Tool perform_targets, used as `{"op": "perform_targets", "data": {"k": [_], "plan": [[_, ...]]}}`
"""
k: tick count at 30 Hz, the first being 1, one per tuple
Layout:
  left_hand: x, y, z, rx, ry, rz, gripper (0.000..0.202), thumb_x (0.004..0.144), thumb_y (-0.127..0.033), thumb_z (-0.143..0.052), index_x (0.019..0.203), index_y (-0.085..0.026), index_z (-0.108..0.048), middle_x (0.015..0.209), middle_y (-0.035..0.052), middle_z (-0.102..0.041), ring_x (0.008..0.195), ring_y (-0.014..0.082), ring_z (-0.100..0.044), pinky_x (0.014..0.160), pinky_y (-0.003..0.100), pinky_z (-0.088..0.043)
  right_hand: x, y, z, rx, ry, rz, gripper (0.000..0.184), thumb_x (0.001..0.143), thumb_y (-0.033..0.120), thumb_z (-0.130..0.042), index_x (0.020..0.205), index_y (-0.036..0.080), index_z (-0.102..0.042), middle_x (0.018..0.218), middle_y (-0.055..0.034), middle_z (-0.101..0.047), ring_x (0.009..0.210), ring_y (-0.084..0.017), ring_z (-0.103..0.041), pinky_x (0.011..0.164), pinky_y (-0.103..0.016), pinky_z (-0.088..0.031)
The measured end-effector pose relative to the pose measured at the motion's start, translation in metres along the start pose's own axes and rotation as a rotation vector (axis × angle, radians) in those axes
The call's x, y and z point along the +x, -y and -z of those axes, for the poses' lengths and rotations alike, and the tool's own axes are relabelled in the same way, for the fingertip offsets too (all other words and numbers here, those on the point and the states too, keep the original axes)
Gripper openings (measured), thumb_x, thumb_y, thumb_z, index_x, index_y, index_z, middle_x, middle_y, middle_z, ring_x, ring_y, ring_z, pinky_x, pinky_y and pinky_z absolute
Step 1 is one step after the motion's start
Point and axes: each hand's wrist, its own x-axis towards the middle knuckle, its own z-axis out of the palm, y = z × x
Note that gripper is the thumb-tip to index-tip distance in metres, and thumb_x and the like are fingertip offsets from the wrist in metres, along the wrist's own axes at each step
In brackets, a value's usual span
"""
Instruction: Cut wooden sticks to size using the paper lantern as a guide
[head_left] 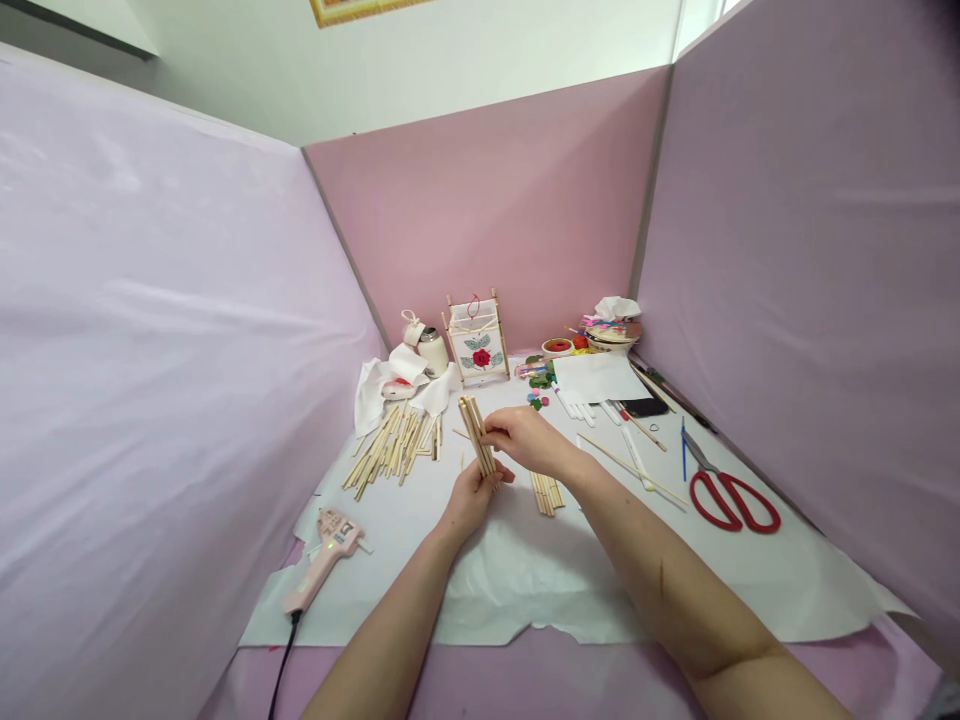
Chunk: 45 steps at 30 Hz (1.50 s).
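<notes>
A bundle of thin wooden sticks [474,432] stands tilted in front of me, its lower end wrapped by the fingers of my left hand [474,492]. My right hand [519,436] pinches at the upper right side of the same bundle; its fingertips partly cover the sticks. Under my right forearm a short row of similar sticks [546,494] lies on the white covering [420,550]. A larger loose pile of sticks [394,445] spreads out to the left of my hands.
At left lies a pink hot glue gun [330,555] with its cord. Red-handled scissors [731,495] lie right. A stick frame with a rose picture [478,345] stands behind, beside a white jar [433,352]. White paper [600,379], a dark phone [646,407] and bowls [611,338] sit back right.
</notes>
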Motion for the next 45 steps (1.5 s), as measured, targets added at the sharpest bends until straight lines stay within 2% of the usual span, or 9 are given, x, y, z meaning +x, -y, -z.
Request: {"op": "perform_targets", "data": {"k": [7,11,18,23,27,34,40,45], "plan": [[0.002,0.002,0.001,-0.079,0.025,0.039,0.016,0.086,-0.029,-0.053,0.093,-0.017,-0.060,0.096,0.0081,-0.071,0.094,0.0228,-0.065,0.083,0.035,-0.047,0.000,-0.004,0.000,0.005,0.051,-0.070,0.016,0.081,0.014,-0.054,0.071,0.017,-0.066,0.069,0.0002,-0.065,0.064,-0.010,-0.053,0.060,-0.022,-0.033],[0.001,0.004,0.000,-0.065,0.015,0.024,0.019,0.087,-0.034,-0.053,0.093,-0.017,-0.059,0.095,0.0083,-0.071,0.092,0.0227,-0.065,0.081,0.035,-0.047,-0.001,-0.002,0.001,-0.013,0.125,-0.111,0.015,0.077,0.013,-0.055,0.069,0.017,-0.067,0.067,-0.0006,-0.066,0.061,-0.011,-0.052,0.057,-0.022,-0.032],[0.001,0.005,-0.001,-0.080,-0.001,0.013,0.025,0.088,-0.042,-0.054,0.093,-0.018,-0.057,0.091,0.0073,-0.071,0.089,0.0229,-0.066,0.080,0.035,-0.047,-0.001,-0.004,0.000,0.007,0.176,-0.118,0.018,0.077,0.012,-0.054,0.072,0.017,-0.070,0.069,-0.0018,-0.069,0.062,-0.013,-0.056,0.058,-0.022,-0.035],[0.001,0.006,0.000,-0.063,-0.001,0.023,0.018,0.087,-0.033,-0.053,0.092,-0.017,-0.059,0.092,0.0077,-0.072,0.090,0.0234,-0.066,0.082,0.037,-0.047,0.000,-0.008,-0.002,-0.030,0.144,-0.093,0.017,0.078,0.013,-0.056,0.071,0.018,-0.071,0.067,-0.0012,-0.068,0.061,-0.012,-0.055,0.059,-0.022,-0.035],[0.002,0.004,0.000,-0.137,0.000,0.068,0.018,0.086,-0.031,-0.052,0.095,-0.016,-0.058,0.095,0.0092,-0.071,0.093,0.0238,-0.067,0.085,0.039,-0.048,0.001,-0.010,-0.002,-0.058,0.115,-0.088,0.016,0.079,0.016,-0.059,0.067,0.017,-0.070,0.063,-0.0006,-0.064,0.060,-0.011,-0.052,0.059,-0.023,-0.033],[0.000,-0.009,-0.001,-0.201,0.020,0.116,0.018,0.084,-0.027,-0.053,0.097,-0.015,-0.056,0.097,0.0102,-0.070,0.091,0.0234,-0.068,0.086,0.040,-0.050,0.001,-0.013,-0.002,-0.036,0.108,-0.103,0.016,0.080,0.016,-0.056,0.072,0.016,-0.069,0.070,-0.0025,-0.068,0.063,-0.012,-0.055,0.058,-0.022,-0.034],[0.000,-0.008,-0.001,-0.201,0.008,0.114,0.016,0.083,-0.026,-0.053,0.095,-0.016,-0.055,0.093,0.0086,-0.070,0.087,0.0220,-0.068,0.084,0.040,-0.051,0.002,-0.017,-0.004,-0.027,0.110,-0.102,0.016,0.082,0.019,-0.056,0.073,0.017,-0.070,0.069,-0.0023,-0.068,0.063,-0.012,-0.056,0.059,-0.022,-0.036],[0.000,-0.005,-0.001,-0.303,0.018,0.115,0.020,0.083,-0.030,-0.057,0.096,-0.015,-0.054,0.094,0.0097,-0.069,0.087,0.0219,-0.067,0.087,0.041,-0.050,0.001,-0.022,-0.005,-0.002,0.083,-0.128,0.014,0.082,0.020,-0.058,0.073,0.017,-0.068,0.067,-0.0018,-0.068,0.062,-0.012,-0.059,0.061,-0.023,-0.039]]}}
